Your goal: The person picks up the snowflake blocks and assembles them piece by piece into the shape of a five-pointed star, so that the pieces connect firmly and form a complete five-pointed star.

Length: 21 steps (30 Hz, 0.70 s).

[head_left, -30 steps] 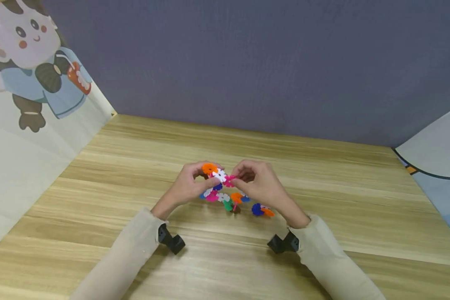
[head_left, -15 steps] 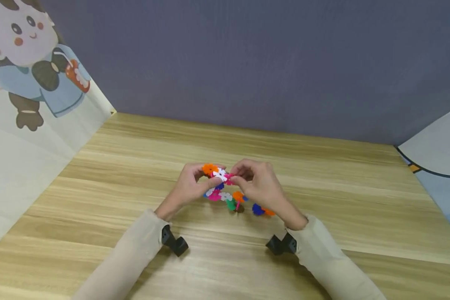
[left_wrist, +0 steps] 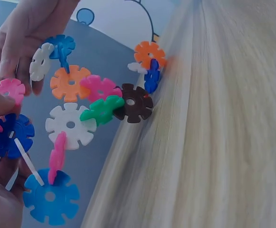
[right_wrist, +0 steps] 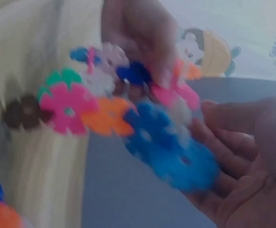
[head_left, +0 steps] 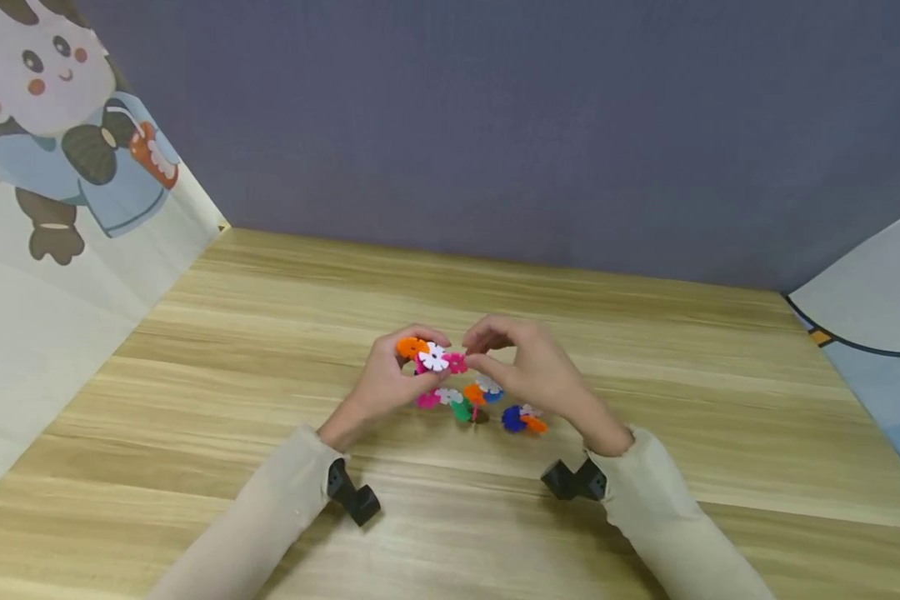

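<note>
My left hand point(head_left: 386, 379) grips a chain of toothed plastic snowflake discs, its thumb pressing on a pink disc point(left_wrist: 10, 89) in the left wrist view. An orange disc point(head_left: 412, 347) and a white disc point(head_left: 434, 357) show at the top of the chain. Lower links include a green disc point(left_wrist: 102, 109), a brown disc point(left_wrist: 134, 103) and a light blue disc point(left_wrist: 51, 197). Beside another pink disc point(head_left: 457, 362), my right hand point(head_left: 532, 367) has its thumb and fingers parted. In the right wrist view its fingers lie loosely bent close to blue discs point(right_wrist: 185, 164).
A small joined cluster of dark blue, orange and pale discs point(head_left: 514, 418) lies on the wooden table point(head_left: 450, 525) near my right wrist. Behind the table stands a dark grey-blue wall point(head_left: 495, 125); a cartoon-printed panel point(head_left: 60, 183) rises at the left.
My right hand has let go of the pink disc and drawn slightly to the right. My left hand has shifted a little, turning the white disc more toward the head camera.
</note>
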{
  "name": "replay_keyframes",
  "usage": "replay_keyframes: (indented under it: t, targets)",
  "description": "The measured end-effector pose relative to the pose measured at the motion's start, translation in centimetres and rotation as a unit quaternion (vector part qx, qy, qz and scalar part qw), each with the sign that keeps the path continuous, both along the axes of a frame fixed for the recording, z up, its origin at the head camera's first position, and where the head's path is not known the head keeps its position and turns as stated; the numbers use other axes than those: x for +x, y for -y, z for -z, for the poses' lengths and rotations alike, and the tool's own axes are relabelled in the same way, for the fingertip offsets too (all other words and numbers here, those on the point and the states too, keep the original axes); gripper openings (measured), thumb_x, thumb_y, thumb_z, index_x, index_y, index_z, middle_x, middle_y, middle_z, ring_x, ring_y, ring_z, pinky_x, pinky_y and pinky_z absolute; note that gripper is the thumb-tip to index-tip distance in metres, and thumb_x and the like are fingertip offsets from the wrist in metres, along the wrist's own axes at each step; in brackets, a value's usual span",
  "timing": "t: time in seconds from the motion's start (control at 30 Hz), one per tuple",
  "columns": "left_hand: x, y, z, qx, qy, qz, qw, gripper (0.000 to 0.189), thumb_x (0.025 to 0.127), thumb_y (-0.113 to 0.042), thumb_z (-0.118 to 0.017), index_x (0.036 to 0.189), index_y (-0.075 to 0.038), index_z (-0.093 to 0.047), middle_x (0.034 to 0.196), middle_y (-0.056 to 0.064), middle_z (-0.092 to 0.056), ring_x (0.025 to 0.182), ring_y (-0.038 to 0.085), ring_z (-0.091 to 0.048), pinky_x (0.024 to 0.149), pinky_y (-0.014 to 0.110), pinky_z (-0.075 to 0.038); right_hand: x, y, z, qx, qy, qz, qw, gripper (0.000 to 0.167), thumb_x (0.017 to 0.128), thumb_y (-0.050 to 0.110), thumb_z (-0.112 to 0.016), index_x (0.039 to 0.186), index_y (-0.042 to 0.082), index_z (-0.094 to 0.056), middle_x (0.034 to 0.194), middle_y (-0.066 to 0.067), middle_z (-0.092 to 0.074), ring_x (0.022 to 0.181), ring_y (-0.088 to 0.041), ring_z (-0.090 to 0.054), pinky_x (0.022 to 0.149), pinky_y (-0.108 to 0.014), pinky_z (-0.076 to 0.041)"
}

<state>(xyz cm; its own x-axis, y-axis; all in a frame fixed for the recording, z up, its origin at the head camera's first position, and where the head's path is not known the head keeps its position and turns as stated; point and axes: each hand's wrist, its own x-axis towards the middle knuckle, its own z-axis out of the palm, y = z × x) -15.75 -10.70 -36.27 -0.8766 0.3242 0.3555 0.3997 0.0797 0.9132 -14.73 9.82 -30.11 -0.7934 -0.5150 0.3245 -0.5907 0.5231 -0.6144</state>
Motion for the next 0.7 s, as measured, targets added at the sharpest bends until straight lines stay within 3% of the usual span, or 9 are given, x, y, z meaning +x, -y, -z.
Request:
replay_keyframes:
  t: [0.17, 0.53, 0.63, 0.7]
  targets:
    - [-0.3, -0.1, 0.1, 0.005, 0.005, -0.009, 0.9999, 0.028, 0.077, 0.005, -0.069, 0.103, 0.006, -0.062, 0.11, 0.021, -0.063, 0.089, 0.011, -0.058, 0.075, 0.018, -0.051, -0.4, -2.0, -0.4, 0.017, 0.004, 0.016, 0.9997, 0.012, 0.087, 0.006, -0.068, 0.098, 0.006, -0.066, 0.092, -0.004, -0.069, 0.085, -0.017, -0.065, 0.08, -0.037, -0.056]
    - [-0.6, 0.1, 0.3, 0.016, -0.005, -0.005, 0.9998, 0.028, 0.074, 0.009, -0.067, 0.102, 0.007, -0.062, 0.11, 0.023, -0.061, 0.093, 0.012, -0.057, 0.081, 0.018, -0.05, -1.5, -4.6, 0.8, 0.043, 0.037, 0.004, 0.9984, 0.011, 0.093, 0.001, -0.056, 0.096, 0.003, -0.066, 0.083, -0.005, -0.067, 0.073, -0.023, -0.063, 0.065, -0.026, -0.053]
    - [-0.7, 0.2, 0.3, 0.015, -0.006, -0.007, 0.9998, 0.028, 0.074, 0.01, -0.067, 0.102, 0.008, -0.061, 0.109, 0.024, -0.061, 0.093, 0.012, -0.057, 0.082, 0.018, -0.05, -1.6, -5.0, 1.0, 0.084, 0.036, -0.002, 0.9958, 0.011, 0.09, -0.002, -0.058, 0.094, 0.003, -0.067, 0.081, -0.004, -0.067, 0.073, -0.018, -0.062, 0.063, -0.025, -0.052]
    - [-0.8, 0.2, 0.3, 0.013, -0.009, -0.008, 0.9998, 0.027, 0.075, 0.01, -0.067, 0.101, 0.008, -0.061, 0.108, 0.024, -0.062, 0.093, 0.012, -0.057, 0.082, 0.018, -0.05, -1.7, -5.1, 1.3, 0.132, 0.058, -0.005, 0.9896, 0.006, 0.087, 0.001, -0.063, 0.09, 0.004, -0.066, 0.079, -0.003, -0.066, 0.069, -0.014, -0.059, 0.06, -0.024, -0.05]
